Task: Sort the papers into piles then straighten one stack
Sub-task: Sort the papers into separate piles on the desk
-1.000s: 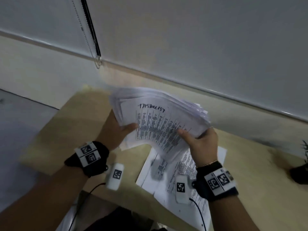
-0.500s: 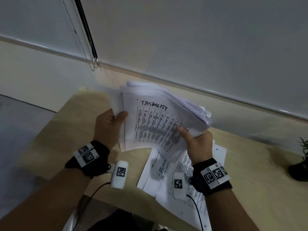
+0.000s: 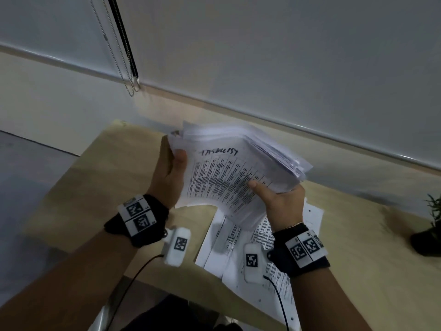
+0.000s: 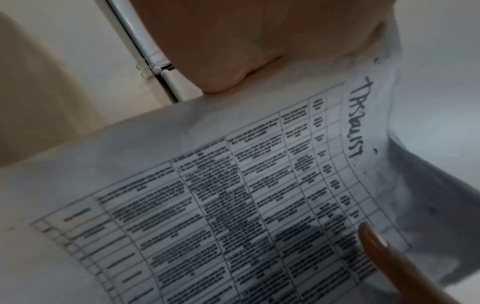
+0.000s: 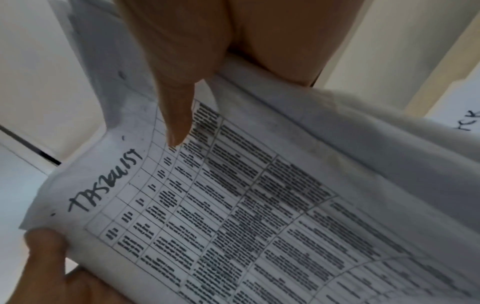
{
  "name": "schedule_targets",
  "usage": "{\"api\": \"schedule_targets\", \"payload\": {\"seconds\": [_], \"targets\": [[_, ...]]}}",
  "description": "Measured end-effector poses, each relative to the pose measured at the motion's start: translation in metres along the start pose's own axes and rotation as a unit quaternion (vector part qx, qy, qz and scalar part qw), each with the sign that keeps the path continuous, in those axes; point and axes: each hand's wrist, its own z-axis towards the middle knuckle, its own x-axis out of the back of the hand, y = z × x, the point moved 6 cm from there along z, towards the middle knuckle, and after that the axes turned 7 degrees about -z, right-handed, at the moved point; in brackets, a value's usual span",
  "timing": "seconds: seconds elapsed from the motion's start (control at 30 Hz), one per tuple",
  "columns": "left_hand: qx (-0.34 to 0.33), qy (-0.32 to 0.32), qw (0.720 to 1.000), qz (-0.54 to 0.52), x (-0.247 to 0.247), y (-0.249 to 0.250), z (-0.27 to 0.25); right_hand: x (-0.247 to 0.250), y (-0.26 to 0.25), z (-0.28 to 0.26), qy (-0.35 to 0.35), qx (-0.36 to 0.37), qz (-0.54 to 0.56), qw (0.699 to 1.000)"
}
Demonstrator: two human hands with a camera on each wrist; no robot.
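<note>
A thick, uneven stack of white papers (image 3: pixel 229 168) is held up above the wooden table (image 3: pixel 112 168). Its top sheet (image 4: pixel 233 205) is a printed table with a handwritten heading; the same top sheet (image 5: pixel 233 205) fills the right wrist view. My left hand (image 3: pixel 170 174) grips the stack's left edge, thumb on top near the upper corner. My right hand (image 3: pixel 278 199) grips the lower right edge, thumb (image 5: pixel 176 115) pressed on the printed sheet. A few more printed sheets (image 3: pixel 238 244) lie fanned on the table beneath my hands.
A wall with a long sill (image 3: pixel 310 130) runs behind the table. A blind cord and bead chain (image 3: pixel 126 68) hang at the back left. A small dark potted plant (image 3: pixel 429 230) stands at the table's right end. Grey floor (image 3: pixel 28 182) lies to the left.
My left hand has slid up the stack's left edge toward the top corner. The stack has tipped a little to the right. My right hand has kept its grip.
</note>
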Motion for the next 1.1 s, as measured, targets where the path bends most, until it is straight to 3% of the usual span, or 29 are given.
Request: {"api": "schedule_targets", "payload": {"seconds": [0.13,0.2,0.3,0.4,0.47,0.53,0.6,0.63,0.67,0.73,0.9,1.03,1.1], "targets": [[0.059,-0.029,0.998,0.009,0.000,-0.021,-0.003,-0.002,0.006,0.002,-0.005,-0.027,-0.023,0.999],[0.054,-0.034,0.995,0.072,0.002,-0.022,-0.002,0.002,0.004,0.002,0.010,-0.016,-0.049,0.999],[0.037,-0.012,0.997,0.071,0.010,-0.024,-0.003,0.011,0.005,0.003,0.035,-0.013,-0.051,0.998],[0.126,-0.045,0.987,0.090,0.013,-0.055,-0.016,0.004,0.035,-0.009,-0.036,-0.091,-0.083,0.992],[0.176,-0.054,0.975,0.124,0.011,-0.074,-0.024,0.011,0.071,-0.022,-0.042,-0.163,-0.151,0.974],[0.160,-0.033,0.973,0.164,0.011,-0.075,-0.019,0.043,0.112,-0.035,0.035,-0.232,-0.313,0.920],[0.121,-0.003,0.971,0.207,0.016,-0.062,-0.007,0.087,0.140,-0.061,0.132,-0.378,-0.439,0.804],[0.108,0.012,0.971,0.212,0.022,-0.057,0.000,0.101,0.148,-0.075,0.153,-0.444,-0.452,0.759],[0.102,0.019,0.971,0.214,0.029,-0.054,0.006,0.108,0.154,-0.085,0.155,-0.479,-0.451,0.737],[0.102,0.022,0.970,0.219,0.044,-0.052,0.014,0.105,0.164,-0.090,0.144,-0.488,-0.439,0.741],[0.133,0.036,0.967,0.215,0.067,-0.051,0.009,0.052,0.172,-0.067,0.078,-0.429,-0.463,0.771],[0.158,0.052,0.969,0.183,0.074,-0.052,-0.003,0.028,0.167,-0.060,0.056,-0.415,-0.511,0.750],[0.179,0.054,0.969,0.162,0.079,-0.059,-0.006,0.027,0.168,-0.055,0.057,-0.428,-0.493,0.755]]}}
